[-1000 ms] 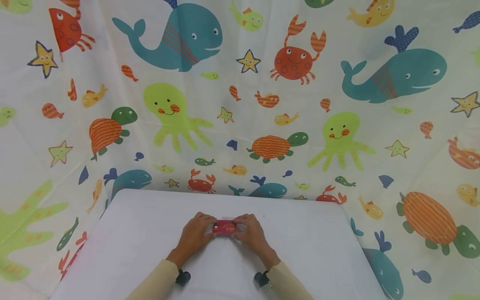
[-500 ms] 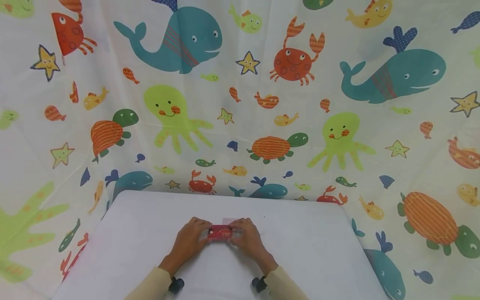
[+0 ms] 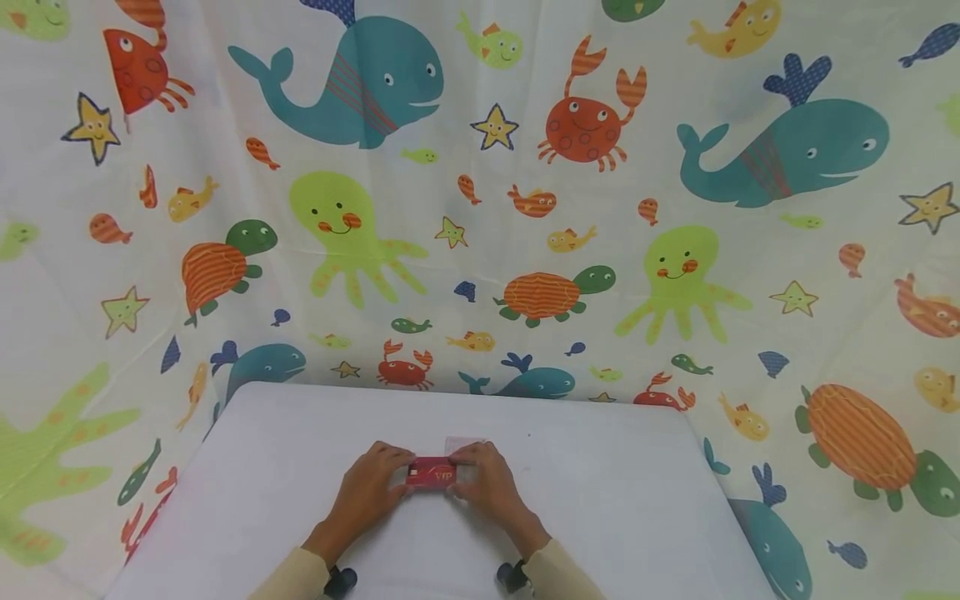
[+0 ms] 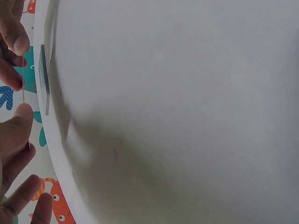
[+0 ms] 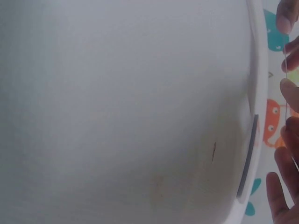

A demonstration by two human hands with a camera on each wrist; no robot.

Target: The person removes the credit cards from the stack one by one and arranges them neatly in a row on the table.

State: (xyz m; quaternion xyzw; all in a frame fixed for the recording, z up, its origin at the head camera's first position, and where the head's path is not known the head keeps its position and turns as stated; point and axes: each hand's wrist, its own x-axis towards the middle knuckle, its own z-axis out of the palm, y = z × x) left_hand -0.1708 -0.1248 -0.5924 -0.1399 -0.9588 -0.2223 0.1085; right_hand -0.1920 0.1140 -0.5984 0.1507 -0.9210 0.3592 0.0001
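Observation:
A red card with "VIP" lettering is held level between my two hands, in the middle of the head view. My left hand pinches its left end between thumb and fingers, and my right hand pinches its right end. Seen edge-on, the card is a thin line between the fingertips in the left wrist view. It appears raised off the table. Just behind it lies a pale, see-through flat piece, partly hidden by the right hand. In the right wrist view this flat piece shows a grey edge.
The white table spreads around the hands. Behind it hangs a curtain printed with sea animals, reaching down to the table's back edge. A small dark speck marks the tabletop at the right.
Both hands have moved left and nearer to me with the red card between them. More of the see-through piece behind has come into sight.

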